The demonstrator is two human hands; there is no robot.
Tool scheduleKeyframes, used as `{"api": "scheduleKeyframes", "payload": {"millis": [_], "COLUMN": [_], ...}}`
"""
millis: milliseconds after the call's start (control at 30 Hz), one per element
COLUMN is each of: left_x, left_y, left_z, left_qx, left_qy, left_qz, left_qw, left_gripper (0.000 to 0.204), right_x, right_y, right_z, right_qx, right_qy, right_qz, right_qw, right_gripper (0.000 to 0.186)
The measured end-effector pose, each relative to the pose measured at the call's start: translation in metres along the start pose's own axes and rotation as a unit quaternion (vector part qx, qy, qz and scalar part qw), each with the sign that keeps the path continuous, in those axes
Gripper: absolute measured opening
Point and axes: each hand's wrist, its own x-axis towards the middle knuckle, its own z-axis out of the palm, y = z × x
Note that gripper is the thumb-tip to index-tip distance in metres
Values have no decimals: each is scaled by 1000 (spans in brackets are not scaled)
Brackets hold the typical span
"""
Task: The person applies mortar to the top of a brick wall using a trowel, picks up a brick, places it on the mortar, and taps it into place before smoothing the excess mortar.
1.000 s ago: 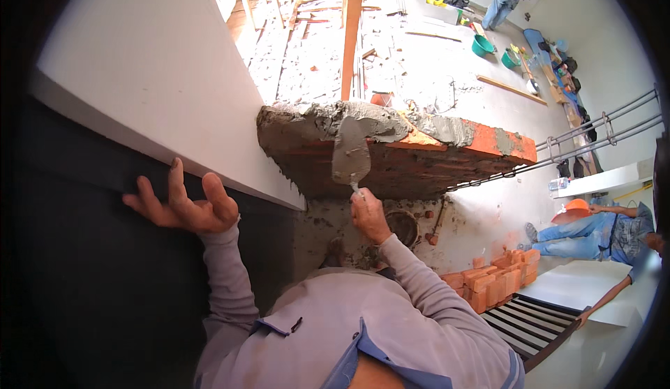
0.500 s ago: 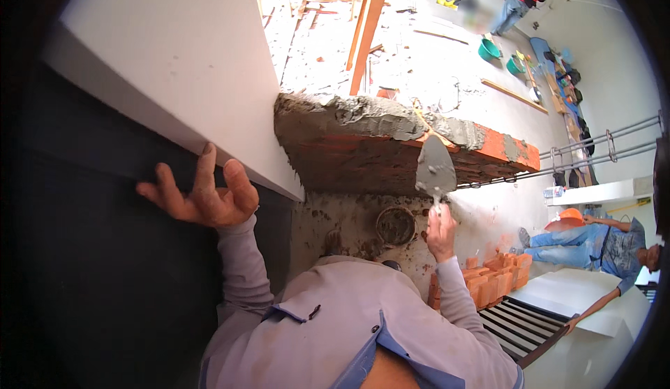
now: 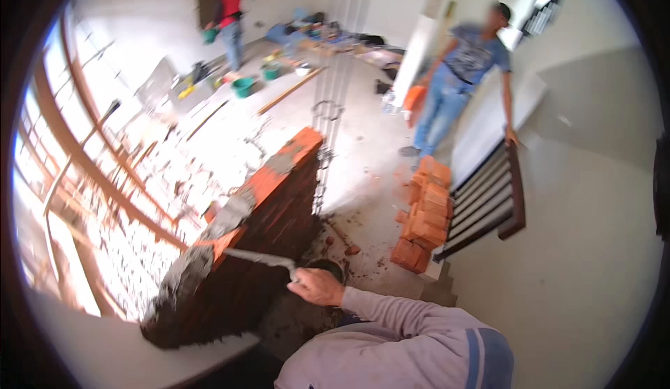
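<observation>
My right hand (image 3: 317, 286) grips the handle of a steel trowel (image 3: 255, 257). The trowel blade lies over the top of a low orange brick wall (image 3: 272, 200), where grey mortar (image 3: 185, 274) is spread along the upper course. My sleeve is pale lilac. My left hand is out of the picture. A dark bucket (image 3: 326, 267) sits on the floor just behind my right hand, at the foot of the wall.
A stack of orange bricks (image 3: 424, 214) stands on the floor beside a dark stair railing (image 3: 492, 204). One person in jeans (image 3: 453, 89) stands near it; another in red (image 3: 229, 19) works far back among green buckets (image 3: 243, 85). A white ledge (image 3: 105, 347) runs at lower left.
The view has swung sharply right, away from the white ledge. My left hand, earlier pressed against the dark surface under the ledge, has left the picture. The trowel stays on the wall top.
</observation>
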Motion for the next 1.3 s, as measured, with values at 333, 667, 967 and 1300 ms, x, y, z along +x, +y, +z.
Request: {"api": "scheduleKeyframes", "payload": {"millis": [333, 667, 967, 1300], "left_x": [21, -119, -322, -346], "left_y": [35, 229, 236, 337], "left_z": [5, -26, -137, -207], "left_qx": [-69, -477, -324, -54], "left_qy": [-4, -579, -908, -914], "left_qz": [11, -102, -31, -348], "left_qw": [998, 653, 264, 203], "left_gripper": [19, 30, 54, 47], "right_x": [-35, -157, -284, -291], "right_y": [117, 232, 465, 828], "right_z": [-16, -46, -176, -291], "right_qx": [-90, 47, -24, -160], "right_qy": [64, 137, 149, 288], "right_qz": [110, 339, 480, 440], "right_qw": [988, 930, 864, 835], "right_gripper": [14, 27, 13, 47]}}
